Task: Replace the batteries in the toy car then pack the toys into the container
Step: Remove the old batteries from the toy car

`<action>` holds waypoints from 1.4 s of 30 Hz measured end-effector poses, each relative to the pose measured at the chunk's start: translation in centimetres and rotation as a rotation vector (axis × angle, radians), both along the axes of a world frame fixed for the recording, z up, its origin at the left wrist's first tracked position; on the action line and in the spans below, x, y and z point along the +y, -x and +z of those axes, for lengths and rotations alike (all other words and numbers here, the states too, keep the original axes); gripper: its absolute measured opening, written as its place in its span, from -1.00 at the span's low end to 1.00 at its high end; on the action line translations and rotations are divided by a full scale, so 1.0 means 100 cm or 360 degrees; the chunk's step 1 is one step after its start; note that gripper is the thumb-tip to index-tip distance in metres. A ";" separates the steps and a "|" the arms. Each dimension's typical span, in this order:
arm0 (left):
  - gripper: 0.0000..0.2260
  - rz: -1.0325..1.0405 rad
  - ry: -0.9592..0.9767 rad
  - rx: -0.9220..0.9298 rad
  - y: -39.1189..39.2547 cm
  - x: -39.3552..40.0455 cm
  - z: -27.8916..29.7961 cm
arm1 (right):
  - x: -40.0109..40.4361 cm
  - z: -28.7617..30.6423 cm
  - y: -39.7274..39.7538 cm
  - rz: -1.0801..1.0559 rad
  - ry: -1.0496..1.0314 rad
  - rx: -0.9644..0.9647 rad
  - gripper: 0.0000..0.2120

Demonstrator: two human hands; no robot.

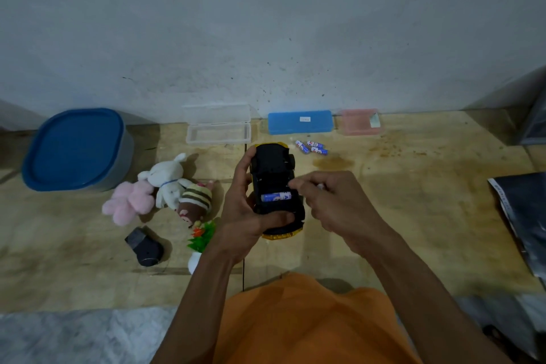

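Your left hand (pixel 248 216) clasps the upturned toy car (pixel 276 186); your right hand (pixel 328 201) pinches a battery (pixel 320 185) beside it. 3 batteries (pixel 311 147) lie behind; plush toys (pixel 159 189) and the lidded container (pixel 76 148) sit left.

Bare wooden floor (pixel 413 201) lies open right of the upturned yellow toy car (pixel 276 183). Left, clustered plush toys (pixel 159 189) and a small green potted plant (pixel 202 235) obstruct passage.

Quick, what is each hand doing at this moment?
Left hand: holds the upturned yellow and black plastic toy car.
Right hand: fingers curled at the battery bay, pinching something small and pale; cannot identify it.
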State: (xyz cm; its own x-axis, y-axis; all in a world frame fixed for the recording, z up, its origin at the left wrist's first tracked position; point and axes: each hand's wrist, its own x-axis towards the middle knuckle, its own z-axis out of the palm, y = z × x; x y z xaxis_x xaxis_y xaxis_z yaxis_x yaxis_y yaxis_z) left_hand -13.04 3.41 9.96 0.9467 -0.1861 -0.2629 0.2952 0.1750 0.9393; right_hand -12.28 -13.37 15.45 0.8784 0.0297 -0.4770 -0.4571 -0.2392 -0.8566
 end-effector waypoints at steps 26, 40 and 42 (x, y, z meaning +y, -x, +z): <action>0.04 0.0078 -0.0118 -0.0095 0.004 0.000 -0.007 | 0.020 -0.024 0.019 -0.0307 -0.0095 -0.0039 -0.88; 0.08 0.0284 -0.0174 0.0143 -0.002 0.026 -0.041 | 0.005 -0.020 -0.018 -0.0646 -0.0737 0.0094 -0.81; 0.10 0.0348 -0.0197 0.0202 -0.004 0.041 -0.052 | -0.007 -0.024 -0.025 -0.0748 -0.0892 0.0243 -0.80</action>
State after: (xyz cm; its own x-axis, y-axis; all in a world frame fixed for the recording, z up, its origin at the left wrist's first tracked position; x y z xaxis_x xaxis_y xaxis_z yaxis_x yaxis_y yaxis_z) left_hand -12.64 7.52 4.78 0.9190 0.0598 -0.3898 0.3796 0.1338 0.9154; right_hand -9.81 -14.03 13.08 0.7838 -0.0582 -0.6183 -0.5270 0.4645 -0.7117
